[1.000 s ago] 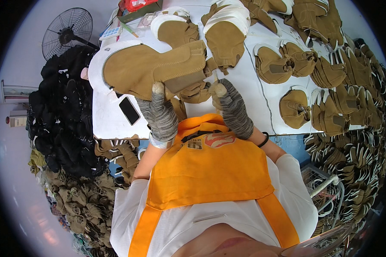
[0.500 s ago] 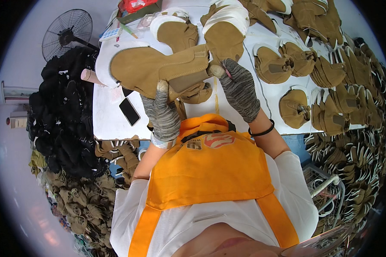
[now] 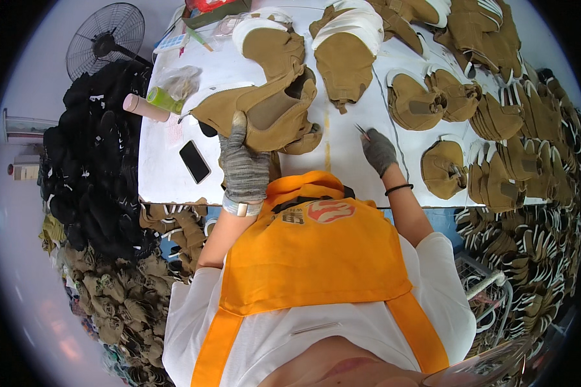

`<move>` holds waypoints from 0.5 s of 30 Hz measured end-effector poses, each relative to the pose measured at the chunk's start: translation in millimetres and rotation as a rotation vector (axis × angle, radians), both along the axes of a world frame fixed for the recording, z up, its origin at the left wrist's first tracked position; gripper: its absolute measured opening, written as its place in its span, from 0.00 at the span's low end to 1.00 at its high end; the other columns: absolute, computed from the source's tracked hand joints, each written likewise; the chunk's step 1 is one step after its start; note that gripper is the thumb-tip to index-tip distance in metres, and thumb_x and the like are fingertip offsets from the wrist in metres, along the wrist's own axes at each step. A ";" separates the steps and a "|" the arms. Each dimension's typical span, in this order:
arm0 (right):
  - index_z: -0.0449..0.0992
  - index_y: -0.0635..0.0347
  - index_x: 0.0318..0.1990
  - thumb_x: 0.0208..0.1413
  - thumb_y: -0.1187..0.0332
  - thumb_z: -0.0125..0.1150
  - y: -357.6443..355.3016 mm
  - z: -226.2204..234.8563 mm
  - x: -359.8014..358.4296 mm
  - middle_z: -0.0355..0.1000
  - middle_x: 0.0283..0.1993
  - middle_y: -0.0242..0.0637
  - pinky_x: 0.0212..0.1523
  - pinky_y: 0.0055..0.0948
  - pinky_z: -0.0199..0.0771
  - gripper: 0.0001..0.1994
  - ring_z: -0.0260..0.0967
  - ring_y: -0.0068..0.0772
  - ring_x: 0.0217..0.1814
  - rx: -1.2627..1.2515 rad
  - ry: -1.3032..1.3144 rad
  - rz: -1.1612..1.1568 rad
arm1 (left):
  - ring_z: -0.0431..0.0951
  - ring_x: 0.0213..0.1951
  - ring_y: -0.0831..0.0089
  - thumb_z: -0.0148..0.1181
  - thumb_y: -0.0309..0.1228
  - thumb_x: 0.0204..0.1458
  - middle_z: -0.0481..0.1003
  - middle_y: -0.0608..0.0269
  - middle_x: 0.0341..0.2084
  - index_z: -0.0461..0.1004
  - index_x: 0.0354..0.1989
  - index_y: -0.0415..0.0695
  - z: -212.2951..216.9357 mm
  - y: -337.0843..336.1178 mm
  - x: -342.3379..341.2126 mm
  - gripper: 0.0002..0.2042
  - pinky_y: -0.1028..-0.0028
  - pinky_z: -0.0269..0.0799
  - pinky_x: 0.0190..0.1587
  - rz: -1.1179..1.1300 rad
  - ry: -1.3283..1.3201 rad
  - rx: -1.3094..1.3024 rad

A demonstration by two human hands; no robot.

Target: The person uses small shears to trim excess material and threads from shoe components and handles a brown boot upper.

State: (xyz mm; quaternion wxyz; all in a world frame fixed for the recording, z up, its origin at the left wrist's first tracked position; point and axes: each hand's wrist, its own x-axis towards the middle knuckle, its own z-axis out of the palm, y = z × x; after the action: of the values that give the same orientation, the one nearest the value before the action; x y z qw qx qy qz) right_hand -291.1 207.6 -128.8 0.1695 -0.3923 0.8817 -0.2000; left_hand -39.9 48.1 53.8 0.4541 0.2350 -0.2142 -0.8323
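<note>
My left hand (image 3: 245, 168), in a grey knit glove, grips a brown boot upper (image 3: 272, 111) with its thumb on the near side. The upper is tilted, with its opening up to the right and a darker elastic panel on its side. Off to the right, my gloved right hand (image 3: 379, 152) is closed around a small two-pointed metal tool (image 3: 361, 130); its handle is hidden in the fingers. That hand is apart from the upper, just over the white table (image 3: 352, 169). Below the held upper, more brown pieces (image 3: 306, 138) lie partly hidden.
Stacks of brown uppers (image 3: 345, 64) with white edges cover the table's back and right. To the left are a phone (image 3: 194, 162), a pink cylinder (image 3: 146, 108) and a green roll (image 3: 164, 100). Dark piles (image 3: 97, 168) and a fan (image 3: 104, 45) stand beyond.
My right hand has let go of the upper's end and moved down and right; it now holds the pointed tool. The upper has turned in my left hand, its opening showing.
</note>
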 end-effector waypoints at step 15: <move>0.71 0.62 0.50 0.63 0.45 0.44 -65.7 102.7 58.4 0.76 0.40 0.37 0.43 0.27 0.74 0.26 0.74 0.28 0.39 -0.365 -1.319 0.069 | 0.70 0.55 0.62 0.40 0.44 0.65 0.69 0.53 0.53 0.63 0.57 0.42 -8.1 -24.2 32.3 0.20 0.59 0.69 0.57 -0.102 0.152 0.274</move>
State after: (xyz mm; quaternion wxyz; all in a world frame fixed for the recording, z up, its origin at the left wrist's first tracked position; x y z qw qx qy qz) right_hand -232.6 141.9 -26.1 0.6087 -0.2387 0.5332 -0.5368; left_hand -7.6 23.9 45.7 0.3900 0.2198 -0.0753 -0.8910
